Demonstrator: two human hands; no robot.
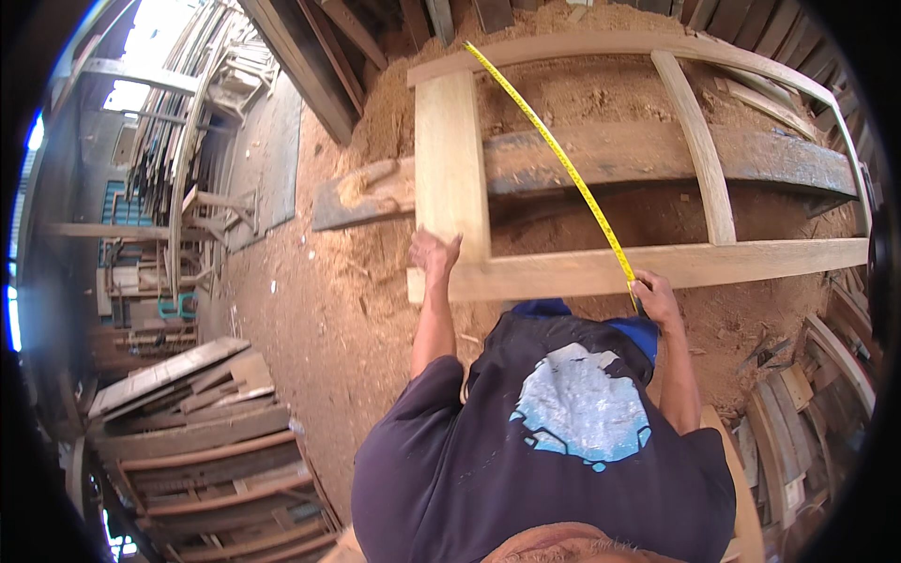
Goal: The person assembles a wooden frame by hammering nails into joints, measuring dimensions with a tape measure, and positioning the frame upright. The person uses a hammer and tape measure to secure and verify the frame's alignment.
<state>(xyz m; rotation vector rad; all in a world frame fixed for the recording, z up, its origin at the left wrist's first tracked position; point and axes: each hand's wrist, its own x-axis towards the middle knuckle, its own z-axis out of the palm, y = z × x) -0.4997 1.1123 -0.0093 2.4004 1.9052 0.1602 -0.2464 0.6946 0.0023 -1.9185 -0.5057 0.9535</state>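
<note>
On the sawdust floor [310,319] lies the wooden frame [582,270]; left hand [434,255] presses flat on it, fingers spread, right hand [654,298] pinches the yellow tape measure [563,164]. Keeping the tape taut corner to corner should give a true diagonal.

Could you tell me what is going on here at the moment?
A person leans over a pale wooden frame lying on sawdust-covered ground. The left hand rests on the frame's wide left board, while the right hand pins a yellow tape measure at the near rail. The tape runs diagonally to the frame's far left corner. Stacked planks lie to the left.
</note>
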